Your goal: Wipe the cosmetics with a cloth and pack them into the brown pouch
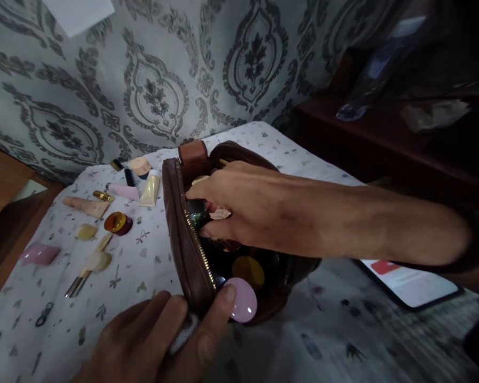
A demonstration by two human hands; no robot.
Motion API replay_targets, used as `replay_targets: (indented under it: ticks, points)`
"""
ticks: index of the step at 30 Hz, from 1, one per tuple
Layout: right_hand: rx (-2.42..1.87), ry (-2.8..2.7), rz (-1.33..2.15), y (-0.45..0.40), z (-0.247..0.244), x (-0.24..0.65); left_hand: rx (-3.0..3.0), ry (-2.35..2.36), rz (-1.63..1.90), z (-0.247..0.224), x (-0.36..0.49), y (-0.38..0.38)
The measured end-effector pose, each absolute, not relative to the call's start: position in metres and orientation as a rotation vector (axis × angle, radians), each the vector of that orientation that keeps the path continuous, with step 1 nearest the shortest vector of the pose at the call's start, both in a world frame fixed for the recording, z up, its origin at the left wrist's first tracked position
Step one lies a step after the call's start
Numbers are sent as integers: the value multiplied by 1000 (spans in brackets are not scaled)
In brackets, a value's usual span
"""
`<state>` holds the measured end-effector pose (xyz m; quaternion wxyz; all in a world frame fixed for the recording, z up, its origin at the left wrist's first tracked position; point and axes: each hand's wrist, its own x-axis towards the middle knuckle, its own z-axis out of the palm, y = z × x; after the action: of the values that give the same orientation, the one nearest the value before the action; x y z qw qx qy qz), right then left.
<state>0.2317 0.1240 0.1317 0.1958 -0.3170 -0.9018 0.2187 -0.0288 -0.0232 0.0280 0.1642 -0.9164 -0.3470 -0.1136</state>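
A brown zippered bag [175, 213] stands open on the patterned white cloth. My right hand [239, 207] reaches into it from the right, thumb and fingers around something dark green and pink [199, 214] that is partly hidden. At the bag's near edge is my left hand [163, 330], fingers curled and its index finger on a round pink lid [243, 300]. Something whitish shows between the left fingers, too hidden to name. Inside the bag, a round yellow-brown item [248, 272] lies near the pink lid.
Left of the bag lie a cream tube [150, 189], a pink tube [123, 191], an amber jar [118, 223], brushes [91, 266] and a pink item [40, 254]. A phone [415, 284] lies at right. A bottle [377, 69] stands on a dark red surface [323, 125].
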Motion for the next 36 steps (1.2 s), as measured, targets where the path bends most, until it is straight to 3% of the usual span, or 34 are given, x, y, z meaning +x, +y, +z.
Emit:
replay_targets:
  ticks: [3,6,15,30,36]
  points:
    - [-906,-2512,650,126,134,231,-2636,-910,-221,83,9,4]
    - [-960,-2500,638,125,136,231,-2619,-893,-227,98,19,3]
    - [-1022,-2371,633,112,130,229,-2548,-906,-384,80,17,-2]
    - [-1081,-2430,75,88,133,223,-2654,-1077,-330,69,-4,-19]
    - [-751,-2283,24,35,129,204,-2631,-1285,-421,49,-52,-20]
